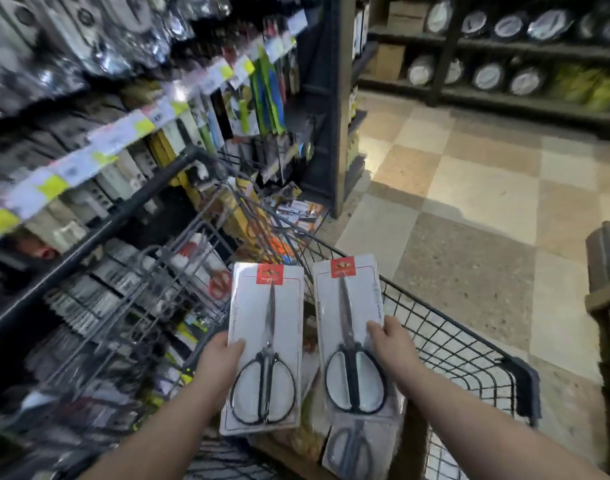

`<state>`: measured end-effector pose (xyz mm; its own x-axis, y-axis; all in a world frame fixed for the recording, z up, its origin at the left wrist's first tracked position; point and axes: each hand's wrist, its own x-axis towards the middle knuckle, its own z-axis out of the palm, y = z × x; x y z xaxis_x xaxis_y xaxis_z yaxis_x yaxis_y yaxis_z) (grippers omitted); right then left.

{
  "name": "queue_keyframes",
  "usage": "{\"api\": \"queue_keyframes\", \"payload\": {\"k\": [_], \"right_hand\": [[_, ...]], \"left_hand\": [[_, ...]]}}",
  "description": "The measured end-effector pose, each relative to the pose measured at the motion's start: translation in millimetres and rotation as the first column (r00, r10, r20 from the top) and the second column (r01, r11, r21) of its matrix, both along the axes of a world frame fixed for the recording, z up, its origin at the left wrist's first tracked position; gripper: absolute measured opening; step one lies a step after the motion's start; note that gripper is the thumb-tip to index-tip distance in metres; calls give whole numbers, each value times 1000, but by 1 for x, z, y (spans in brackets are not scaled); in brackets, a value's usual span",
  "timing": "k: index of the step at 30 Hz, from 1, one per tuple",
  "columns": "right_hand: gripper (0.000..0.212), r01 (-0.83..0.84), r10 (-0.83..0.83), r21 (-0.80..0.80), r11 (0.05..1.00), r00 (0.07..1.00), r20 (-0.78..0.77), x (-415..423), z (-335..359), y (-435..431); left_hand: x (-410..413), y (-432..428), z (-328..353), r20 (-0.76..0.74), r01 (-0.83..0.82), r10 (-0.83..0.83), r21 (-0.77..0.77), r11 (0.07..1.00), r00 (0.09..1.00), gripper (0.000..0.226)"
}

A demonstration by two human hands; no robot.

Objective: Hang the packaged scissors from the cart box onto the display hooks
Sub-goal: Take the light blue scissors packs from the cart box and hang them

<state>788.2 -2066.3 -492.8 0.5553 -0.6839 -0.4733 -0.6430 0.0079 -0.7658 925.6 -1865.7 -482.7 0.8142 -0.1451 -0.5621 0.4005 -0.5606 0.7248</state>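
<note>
**Restocking stance at the cart, head view.** Lowest in view, a third scissors pack [359, 445] lay in the cart beside the brown wall of a cardboard box [414, 445]. Its upper end was hidden under the pack you held above it.

Your left grip [220, 358] was clamped on the left scissors pack [269, 306]. The thumb lay across the front of the card near the blade pivot, and the fingers were out of sight behind it. Your right grip [390, 344] was clamped in the same way on the right scissors pack [348, 306], with the thumb on the front at its right edge. You held both packs upright and side by side above the cart, close but not touching. Their red header labels were at the top and the black loop handles at the bottom.

The wire cart basket [452, 341] extended forward and to the right beneath the packs. To your left stood wire display hooks [179, 268] carrying blurred packaged goods, with a sloping strip of price labels [116, 133] above them. Further off were a dark shelf upright [338, 98], the checkered floor [470, 202] and far shelving [487, 74] holding round wrapped items.
</note>
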Motion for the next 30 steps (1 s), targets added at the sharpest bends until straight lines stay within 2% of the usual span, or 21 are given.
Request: {"api": "queue_keyframes", "payload": {"k": [3, 6, 7, 12, 15, 21, 24, 27, 30], "right_hand": [[25, -51, 51, -2, 999, 997, 51, 19, 29, 3], [19, -130, 133, -34, 991, 986, 104, 40, 60, 12], [19, -158, 163, -57, 986, 980, 114, 47, 71, 17], [26, -260, 282, -119, 958, 928, 244, 72, 117, 58], [35, -338, 369, -157, 928, 887, 277, 85, 139, 93], [12, -444, 468, -155, 882, 792, 393, 93, 176, 200], [12, -495, 505, -147, 857, 746, 434, 84, 189, 270], [21, -580, 570, -136, 803, 681, 459, 74, 196, 341], [14, -632, 590, -106, 768, 633, 500, 58, 205, 411]], "left_hand": [[5, 23, 16, -5, -104, 104, -98, 990, 995, 12], [15, 55, 19, 36, -198, 207, -169, 965, 978, 42], [18, 66, 21, 45, -221, 233, -188, 957, 971, 45], [7, 105, 80, 84, -332, 372, -304, 893, 924, 33], [-8, 136, 117, 80, -424, 489, -391, 817, 869, 12], [-41, 242, 159, 139, -498, 616, -465, 732, 775, 19], [-63, 313, 172, 175, -529, 681, -505, 682, 711, 23], [-92, 388, 181, 211, -542, 721, -532, 651, 660, 22], [-132, 457, 195, 253, -562, 764, -549, 619, 594, 25]]}}
